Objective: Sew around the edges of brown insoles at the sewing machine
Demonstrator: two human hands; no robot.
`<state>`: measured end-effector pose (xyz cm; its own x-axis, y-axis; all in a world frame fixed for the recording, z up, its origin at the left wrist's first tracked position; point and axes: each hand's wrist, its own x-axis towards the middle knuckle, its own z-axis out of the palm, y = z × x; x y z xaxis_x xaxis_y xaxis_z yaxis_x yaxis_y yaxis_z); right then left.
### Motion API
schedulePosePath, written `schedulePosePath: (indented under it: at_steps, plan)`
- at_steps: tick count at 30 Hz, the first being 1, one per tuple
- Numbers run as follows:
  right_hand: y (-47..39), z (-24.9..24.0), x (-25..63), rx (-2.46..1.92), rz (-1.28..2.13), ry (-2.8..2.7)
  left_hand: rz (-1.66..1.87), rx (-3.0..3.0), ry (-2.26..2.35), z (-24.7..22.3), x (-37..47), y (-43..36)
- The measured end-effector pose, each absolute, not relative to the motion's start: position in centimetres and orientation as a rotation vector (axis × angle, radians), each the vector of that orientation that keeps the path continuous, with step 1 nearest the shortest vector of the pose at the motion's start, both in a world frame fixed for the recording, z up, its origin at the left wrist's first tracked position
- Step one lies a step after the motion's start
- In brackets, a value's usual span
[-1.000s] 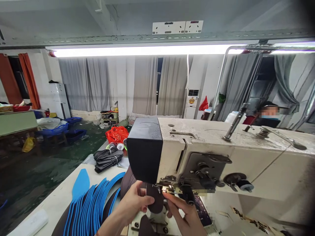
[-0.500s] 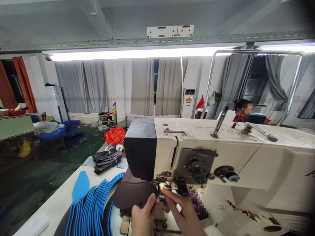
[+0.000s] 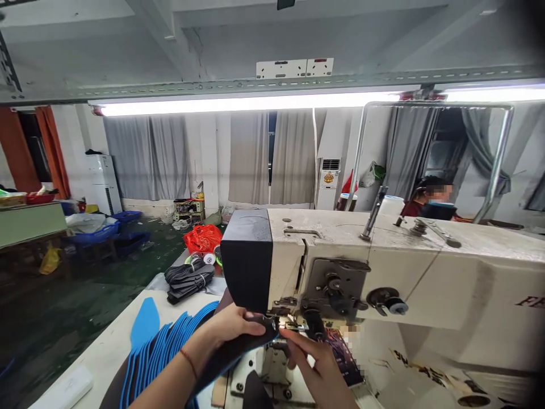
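A dark fabric piece with a blue edge [image 3: 225, 351] runs up to the needle area of the sewing machine [image 3: 293, 326]. My left hand [image 3: 238, 325] is closed on it from above, thumb along the top near the machine head. On the other side of the needle, my right hand [image 3: 310, 360] pinches the front edge of the piece with its fingertips, close to the presser foot. Its lower fingers are curled and partly hidden. Left of my forearm lies a fanned stack of dark pieces with blue edges [image 3: 164, 349], a flat blue piece [image 3: 145, 321] at its back.
Bundled dark strips [image 3: 189, 279] lie on the table behind the stack, beside thread spools [image 3: 208, 259] and a red plastic bag [image 3: 202, 238]. A white box [image 3: 63, 389] is at the front left. Another person [image 3: 430, 193] sits beyond the machine.
My left hand has moved up and onto the top of the fabric piece, its forearm now crossing from the left. The piece has swung round toward me. My right hand stays at the needle.
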<state>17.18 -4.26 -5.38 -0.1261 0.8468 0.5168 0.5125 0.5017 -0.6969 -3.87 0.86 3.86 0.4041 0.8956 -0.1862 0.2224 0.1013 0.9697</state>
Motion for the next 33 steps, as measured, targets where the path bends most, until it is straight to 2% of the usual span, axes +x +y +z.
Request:
schedulePosePath:
  at_steps: [5, 9, 17, 26, 33]
  plan:
    - [-4.2, -5.2, 17.2, -1.172, 0.504, -1.764, 0.898, 1.123, 0.915, 0.1, -2.4, -3.0]
    - [-4.5, -4.9, 17.1, -1.178, 0.512, -1.759, 1.033, 0.979, 0.852, -1.2, -1.8, -4.9]
    - [-4.8, -4.6, 17.0, -1.230, 0.499, -1.775, 1.016, 0.931, 0.840, -0.5, -1.6, -5.3]
    - [-4.3, -5.7, 17.3, -1.211, 0.425, -1.755, 1.007, 1.081, 0.835, -4.9, -3.2, -5.8]
    - [-4.3, -5.7, 16.9, -1.187, 0.373, -1.700, 1.005, 1.083, 0.887, -5.0, -3.5, -6.0]
